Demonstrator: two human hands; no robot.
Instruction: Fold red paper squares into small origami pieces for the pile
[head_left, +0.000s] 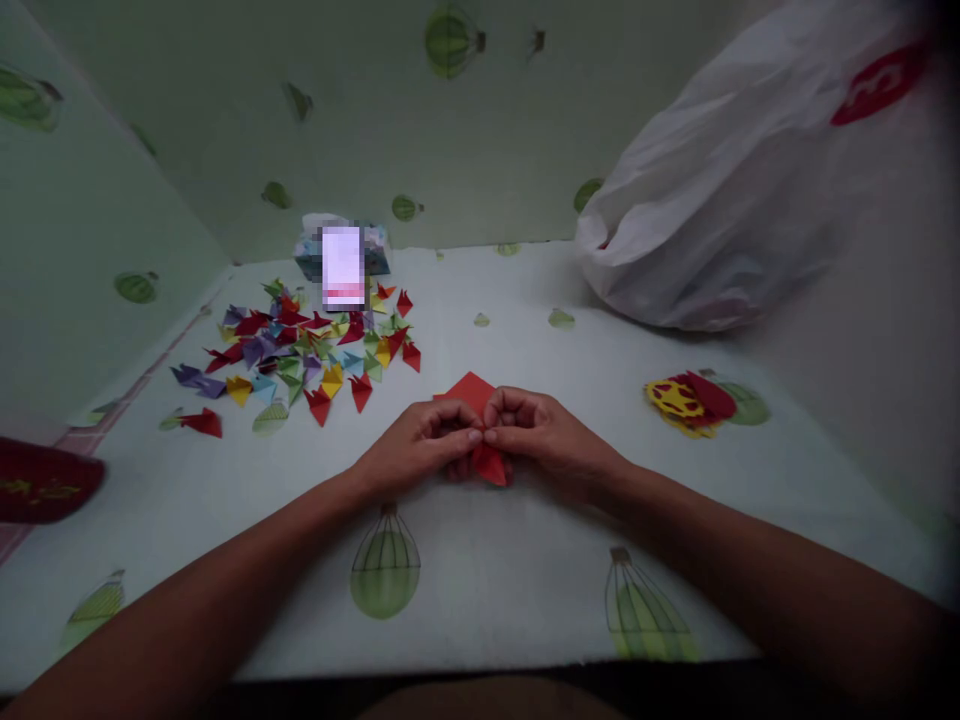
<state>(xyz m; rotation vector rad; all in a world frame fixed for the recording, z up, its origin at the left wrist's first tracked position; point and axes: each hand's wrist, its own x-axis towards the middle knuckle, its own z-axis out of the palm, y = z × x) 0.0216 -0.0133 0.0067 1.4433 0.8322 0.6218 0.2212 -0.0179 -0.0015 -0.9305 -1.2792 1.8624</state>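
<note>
Surface: white, printed with green balloons, and everything we work with lies on it.
Plastic bag: white and bulging; we take it as our landmark.
Paper heap: small folded pieces in red, yellow, purple, green and blue, well to the left of the bag.
Left hand: left of the bag and nearer us, fingers curled, thumb and fingertips pinching the red paper.
Right hand: also left of the bag, nearly closed in a matching pinch on that paper.
Tissue box: well left of the bag.
Red paper: left of the bag and nearer us, a broad corner beyond our fingers, a narrow point toward us.
Cut-outs: yellow and dark red, overlapping, on our side of the bag.
Pinch: we judge it best to match the layers' edges first, anchor with one thumb, then press outward with the other, lightly before firmly; pulling both ways could skew the fold.
</note>
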